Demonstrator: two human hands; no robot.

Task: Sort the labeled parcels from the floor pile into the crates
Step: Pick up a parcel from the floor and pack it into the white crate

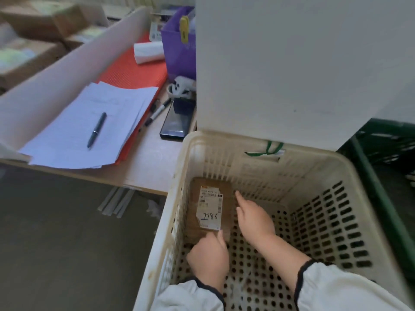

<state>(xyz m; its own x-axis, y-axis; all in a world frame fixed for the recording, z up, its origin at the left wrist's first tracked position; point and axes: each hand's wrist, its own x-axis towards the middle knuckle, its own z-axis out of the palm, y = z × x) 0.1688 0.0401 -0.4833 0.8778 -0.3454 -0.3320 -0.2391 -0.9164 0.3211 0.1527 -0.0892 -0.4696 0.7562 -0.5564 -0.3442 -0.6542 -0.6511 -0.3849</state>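
Crate [224,137]: cream plastic, perforated, matt, stained. Parcel [227,198]: brown cardboard, matt. Label [210,209]: white paper, torn edge. Papers [74,140]: matt sheets. Pen [97,130]: dark, glossy. Mat [134,70]: red, dimpled. Phone [174,127]: glossy black. Bin [177,57]: purple plastic, smooth.

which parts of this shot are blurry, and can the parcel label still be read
Head view: the cardboard boxes at top left are smeared; the parcel label shows a handwritten number, seemingly 7786, but its small print does not resolve. Head view: the wide lens bows the crate rim and desk edge; light is soft, no hard shadows.
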